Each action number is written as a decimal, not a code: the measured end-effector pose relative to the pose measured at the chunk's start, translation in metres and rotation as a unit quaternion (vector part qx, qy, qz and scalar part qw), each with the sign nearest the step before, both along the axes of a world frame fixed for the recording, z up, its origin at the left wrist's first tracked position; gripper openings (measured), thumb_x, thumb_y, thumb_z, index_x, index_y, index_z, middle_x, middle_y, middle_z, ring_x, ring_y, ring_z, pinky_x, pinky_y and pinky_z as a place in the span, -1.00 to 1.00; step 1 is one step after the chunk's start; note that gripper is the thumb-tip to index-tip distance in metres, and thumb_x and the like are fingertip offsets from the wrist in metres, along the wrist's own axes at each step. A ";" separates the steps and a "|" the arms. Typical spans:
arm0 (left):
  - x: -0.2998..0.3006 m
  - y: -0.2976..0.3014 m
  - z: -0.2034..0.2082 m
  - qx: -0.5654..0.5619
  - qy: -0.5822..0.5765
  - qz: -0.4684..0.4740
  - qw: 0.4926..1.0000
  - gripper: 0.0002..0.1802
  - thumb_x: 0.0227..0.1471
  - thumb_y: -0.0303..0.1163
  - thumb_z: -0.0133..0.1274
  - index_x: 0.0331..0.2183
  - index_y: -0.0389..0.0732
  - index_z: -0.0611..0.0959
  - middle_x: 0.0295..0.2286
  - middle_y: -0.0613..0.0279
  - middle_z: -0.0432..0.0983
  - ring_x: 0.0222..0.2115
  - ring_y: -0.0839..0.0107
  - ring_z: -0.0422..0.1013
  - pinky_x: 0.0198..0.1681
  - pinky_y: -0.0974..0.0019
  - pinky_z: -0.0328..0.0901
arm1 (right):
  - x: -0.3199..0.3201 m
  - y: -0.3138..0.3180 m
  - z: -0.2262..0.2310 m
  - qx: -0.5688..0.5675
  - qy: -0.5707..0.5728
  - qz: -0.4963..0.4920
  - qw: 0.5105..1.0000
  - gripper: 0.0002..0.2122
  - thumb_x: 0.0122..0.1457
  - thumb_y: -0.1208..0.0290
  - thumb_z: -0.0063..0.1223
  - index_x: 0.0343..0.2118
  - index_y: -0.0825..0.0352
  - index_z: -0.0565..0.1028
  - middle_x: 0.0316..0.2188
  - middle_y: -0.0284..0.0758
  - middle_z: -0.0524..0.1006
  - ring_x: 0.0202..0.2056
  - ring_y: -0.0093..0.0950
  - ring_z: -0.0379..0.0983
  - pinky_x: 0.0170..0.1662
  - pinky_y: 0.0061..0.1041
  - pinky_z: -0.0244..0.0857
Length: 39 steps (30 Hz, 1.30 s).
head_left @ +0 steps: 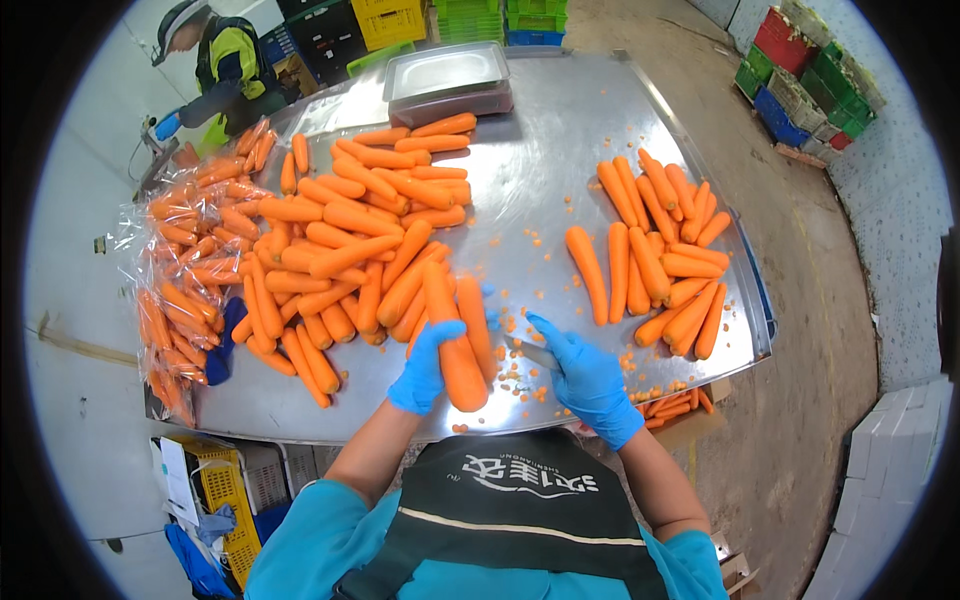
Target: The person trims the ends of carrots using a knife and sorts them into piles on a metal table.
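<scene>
My left hand [425, 372], in a blue glove, is wrapped round a large carrot [453, 345] and a second carrot [476, 325] beside it. Blue fingertips show past their far side. In my gloved right hand [592, 388] is a small knife [533, 352], its blade pointing left toward the carrots; the handle is mostly hidden in the palm. Orange trimmings [515, 378] lie scattered on the metal table [510, 200] beneath the hands. A big heap of loose carrots [350, 225] lies left and beyond my left hand, and a smaller pile [655, 250] is at the right.
Clear plastic bags of carrots [180, 290] sit at the table's left end. A metal tray [445, 72] stands at the far edge. Far left, a person in a yellow-green vest [232, 65] works. Below the right front edge is a box of carrots [675, 408]. Stacked crates [810, 80] stand far right.
</scene>
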State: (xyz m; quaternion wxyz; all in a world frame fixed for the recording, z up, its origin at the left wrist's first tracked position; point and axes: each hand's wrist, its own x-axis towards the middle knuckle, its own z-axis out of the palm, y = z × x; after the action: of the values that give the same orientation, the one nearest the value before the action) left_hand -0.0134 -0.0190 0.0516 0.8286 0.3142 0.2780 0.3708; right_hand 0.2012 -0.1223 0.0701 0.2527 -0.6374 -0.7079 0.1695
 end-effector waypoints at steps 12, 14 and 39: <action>0.037 -0.028 0.041 0.156 0.214 -0.073 0.962 -0.34 -0.14 -0.48 0.19 0.06 -0.30 0.41 -0.09 0.17 0.43 -0.11 0.42 0.39 -0.02 0.30 0.32 | 0.048 0.004 0.019 0.085 -0.062 0.015 0.994 -0.35 0.05 0.52 0.07 0.27 0.11 0.23 -0.46 -0.34 0.44 -0.54 -0.41 0.44 -0.55 -0.44 0.29; 0.040 -0.031 0.039 0.157 0.222 -0.067 0.960 -0.35 -0.16 -0.46 0.22 0.03 -0.30 0.43 -0.17 0.18 0.45 -0.17 0.43 0.41 -0.09 0.30 0.36 | 0.049 0.004 0.020 0.067 -0.073 0.016 0.995 -0.36 0.06 0.52 0.05 0.27 0.11 0.22 -0.46 -0.34 0.44 -0.54 -0.41 0.44 -0.55 -0.43 0.29; 0.025 -0.027 0.022 0.540 0.365 -0.043 0.758 -0.33 -0.31 -0.52 0.23 -0.02 -0.23 0.50 -0.15 0.11 0.48 -0.09 0.15 0.39 0.02 0.14 0.26 | 0.049 0.006 0.041 0.045 -0.088 0.102 0.990 -0.41 0.07 0.50 0.05 0.23 0.14 0.26 -0.45 -0.26 0.48 -0.54 -0.31 0.50 -0.56 -0.37 0.33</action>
State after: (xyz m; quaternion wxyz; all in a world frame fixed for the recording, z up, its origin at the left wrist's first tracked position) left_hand 0.0113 -0.0458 0.0733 0.3728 0.8324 0.2992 0.2805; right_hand 0.2500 -0.1164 0.1113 0.1997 -0.5626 -0.7952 0.1058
